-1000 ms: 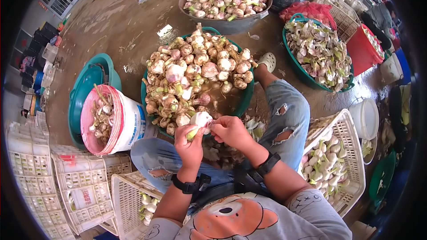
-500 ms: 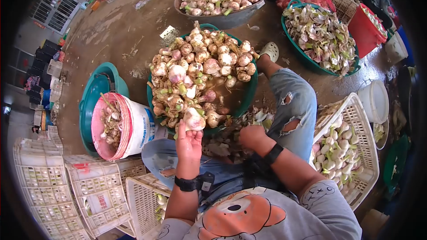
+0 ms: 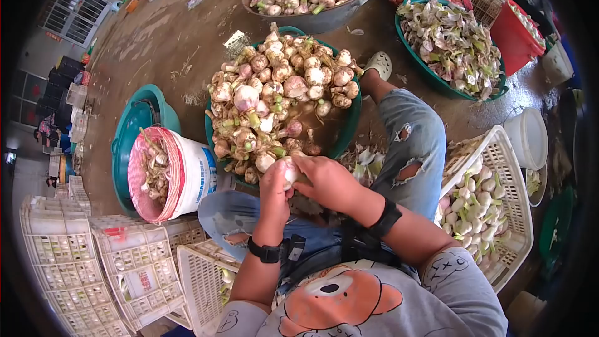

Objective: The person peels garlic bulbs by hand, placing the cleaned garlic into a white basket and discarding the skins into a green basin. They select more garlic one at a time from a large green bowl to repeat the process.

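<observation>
A pale garlic bulb sits between my two hands, just in front of the green basin. My left hand wraps its fingers around the bulb's left side. From the other side, my right hand is closed over it, thumb and fingers pressed against the skin, so part of the bulb is hidden. Unpeeled garlic with roots and stems is heaped in the green basin beyond my hands. Loose peelings lie on the floor between the basin and my knee.
On the right, a white crate holds peeled bulbs, with a tub of peelings behind it. A metal basin of garlic stands at the back. To the left are a white bucket and stacked crates.
My right hand has moved left from beside the knee onto the garlic bulb. My left hand has drawn the bulb slightly back and to the right, and its fingers have closed around it.
</observation>
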{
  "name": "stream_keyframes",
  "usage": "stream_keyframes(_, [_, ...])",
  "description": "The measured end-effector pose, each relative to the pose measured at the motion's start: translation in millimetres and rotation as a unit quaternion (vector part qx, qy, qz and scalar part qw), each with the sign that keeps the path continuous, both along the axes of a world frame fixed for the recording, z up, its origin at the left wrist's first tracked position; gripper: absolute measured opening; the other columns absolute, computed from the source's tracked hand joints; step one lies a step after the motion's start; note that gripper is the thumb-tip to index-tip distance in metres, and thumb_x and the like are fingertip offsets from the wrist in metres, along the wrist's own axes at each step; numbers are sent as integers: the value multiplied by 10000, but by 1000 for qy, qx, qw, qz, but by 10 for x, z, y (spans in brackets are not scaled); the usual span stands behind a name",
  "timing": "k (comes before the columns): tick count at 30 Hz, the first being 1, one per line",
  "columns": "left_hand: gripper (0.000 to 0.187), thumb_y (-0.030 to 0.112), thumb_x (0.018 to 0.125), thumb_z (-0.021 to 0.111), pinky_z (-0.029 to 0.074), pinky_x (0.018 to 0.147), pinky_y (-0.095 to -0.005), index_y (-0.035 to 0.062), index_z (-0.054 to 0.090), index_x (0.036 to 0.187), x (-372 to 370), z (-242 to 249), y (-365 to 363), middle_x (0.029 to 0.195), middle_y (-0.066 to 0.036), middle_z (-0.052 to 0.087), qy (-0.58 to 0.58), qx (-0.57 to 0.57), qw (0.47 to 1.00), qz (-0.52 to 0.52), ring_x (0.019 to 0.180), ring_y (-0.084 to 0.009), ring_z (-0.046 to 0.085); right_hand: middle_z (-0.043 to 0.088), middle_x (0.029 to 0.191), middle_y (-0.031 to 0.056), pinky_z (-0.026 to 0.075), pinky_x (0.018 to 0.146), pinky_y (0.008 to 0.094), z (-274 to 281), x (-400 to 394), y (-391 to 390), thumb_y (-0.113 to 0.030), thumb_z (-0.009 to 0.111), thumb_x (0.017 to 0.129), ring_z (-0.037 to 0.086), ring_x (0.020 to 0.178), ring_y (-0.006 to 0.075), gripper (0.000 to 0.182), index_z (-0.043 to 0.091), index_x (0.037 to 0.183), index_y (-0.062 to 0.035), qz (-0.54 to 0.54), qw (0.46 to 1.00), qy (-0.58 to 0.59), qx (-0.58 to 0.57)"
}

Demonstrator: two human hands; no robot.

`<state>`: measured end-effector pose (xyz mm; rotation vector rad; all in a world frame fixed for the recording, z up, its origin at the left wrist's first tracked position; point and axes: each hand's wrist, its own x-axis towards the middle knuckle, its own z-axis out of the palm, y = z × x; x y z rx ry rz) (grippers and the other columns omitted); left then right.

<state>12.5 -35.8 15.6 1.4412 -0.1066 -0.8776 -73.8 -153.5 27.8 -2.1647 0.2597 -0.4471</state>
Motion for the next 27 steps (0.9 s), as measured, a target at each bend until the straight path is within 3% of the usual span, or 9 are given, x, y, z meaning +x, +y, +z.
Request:
stream_keyframes(8, [246,252,846,536,356,458,-167,52,576,983,-7,-2,-66,749,33,568,7,51,998,48,596,-26,496,599,642,116,494,487,359,-249,-43,57,-172,496,776,604,567,253,156,562,732,-38,26,969,82,-233])
stream_keyframes(10, [283,286,839,530,375,486,-187,60,557,1008,38,-121,-18,803,12,572,4,10,1000,26,652,-56,520,573,661,96,484,482,322,-309,23,-46,-144,470,808,559,517,198,168,541,803,8,6,942,208,263])
stream_keyframes(11, [322,320,833,524,395,515,-208,68,539,1034,56,-166,6,857,-8,577,0,-32,999,6,707,-86,543,573,661,96,484,482,322,-341,22,-49,-144,470,808,559,517,198,168,541,803,8,5,942,209,263])
stream_keyframes(13, [327,288,834,529,414,559,-211,57,516,1065,71,-103,-2,900,-28,565,10,-67,998,-10,748,-99,543,581,698,128,476,482,318,-390,9,-59,-142,439,833,555,539,181,227,558,834,50,-60,779,201,591])
stream_keyframes(15, [338,256,834,535,433,603,-214,46,493,1095,131,-73,8,943,-47,554,20,-102,994,-25,789,-112,543,602,722,126,456,472,323,-418,-54,-36,-162,463,856,555,569,164,252,574,775,49,-61,791,154,589])
stream_keyframes(17, [365,155,804,575,440,706,-224,50,458,1133,214,-67,44,994,-61,532,-93,68,974,-195,850,-118,529,571,627,121,462,541,366,-480,-101,-5,-127,495,837,571,581,185,219,592,792,64,-9,989,-43,138])
stream_keyframes(19, [420,73,763,608,426,789,-258,48,449,1151,158,-64,87,1003,-77,527,-136,103,955,-243,922,-125,503,576,639,89,456,566,363,-580,-88,18,-136,544,834,566,590,156,183,617,848,32,-39,992,-105,54])
stream_keyframes(22, [431,6,708,600,378,923,-363,28,493,1125,-16,160,43,1124,-160,506,-507,94,798,-313,1116,-295,447,617,730,72,476,506,295,-701,-72,-77,-165,544,859,596,636,151,205,624,884,22,-92,805,213,545])
stream_keyframes(27, [210,-50,708,582,347,970,-385,20,624,901,-4,-39,92,1270,-199,447,-627,110,719,-277,1204,-337,401,618,839,60,516,579,271,-573,-58,-43,-186,487,901,598,668,143,226,581,980,4,-63,703,152,692])
